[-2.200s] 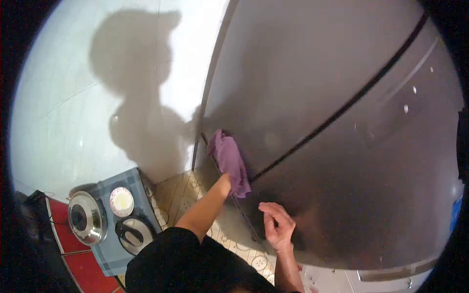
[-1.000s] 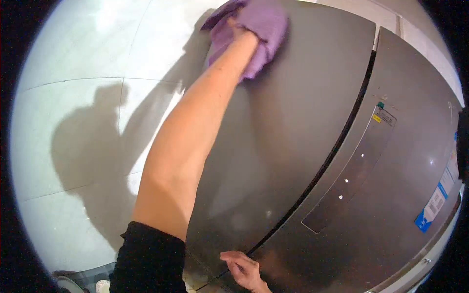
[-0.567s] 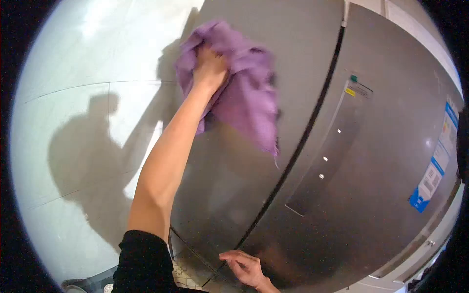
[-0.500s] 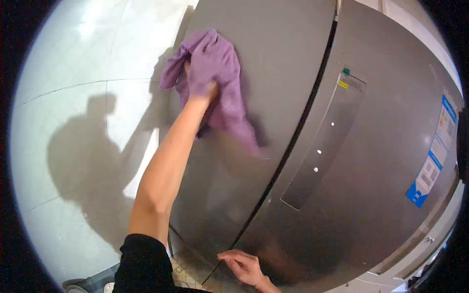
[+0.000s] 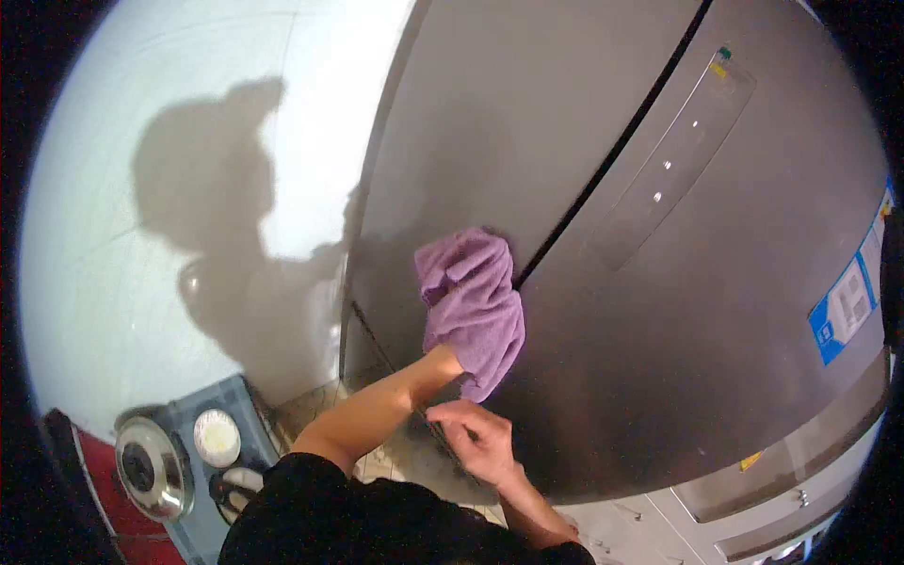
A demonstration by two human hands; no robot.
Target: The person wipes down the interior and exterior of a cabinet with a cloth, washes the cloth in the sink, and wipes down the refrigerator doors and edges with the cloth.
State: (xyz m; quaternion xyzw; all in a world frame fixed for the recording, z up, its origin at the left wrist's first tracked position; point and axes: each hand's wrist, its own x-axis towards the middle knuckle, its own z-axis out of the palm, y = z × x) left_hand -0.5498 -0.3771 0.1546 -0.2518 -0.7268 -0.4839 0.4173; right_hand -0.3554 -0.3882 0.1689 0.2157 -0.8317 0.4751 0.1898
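A purple cloth (image 5: 476,306) lies bunched against the lower part of the grey refrigerator's left door (image 5: 527,122), beside the dark gap between the doors. My left hand (image 5: 450,360) presses the cloth there; folds of fabric hide its fingers, and only the wrist shows. Close to my left forearm, my right hand (image 5: 478,441) hangs in front of the refrigerator with its fingers loosely curled in. Nothing shows in it. On the right door (image 5: 659,348) is a long panel (image 5: 683,155) with small lights.
A blue and white label (image 5: 847,311) is stuck at the right door's far side. At lower left, a metal lid (image 5: 153,469) and a pale round dish (image 5: 217,439) sit on a grey-blue surface (image 5: 184,414). White drawers (image 5: 753,513) stand at lower right. A pale wall (image 5: 104,311) borders the left.
My left hand has brought the cloth down and right, from high on the left door to near the gap. The view has tilted lower. My right hand is more curled, nearer my left forearm.
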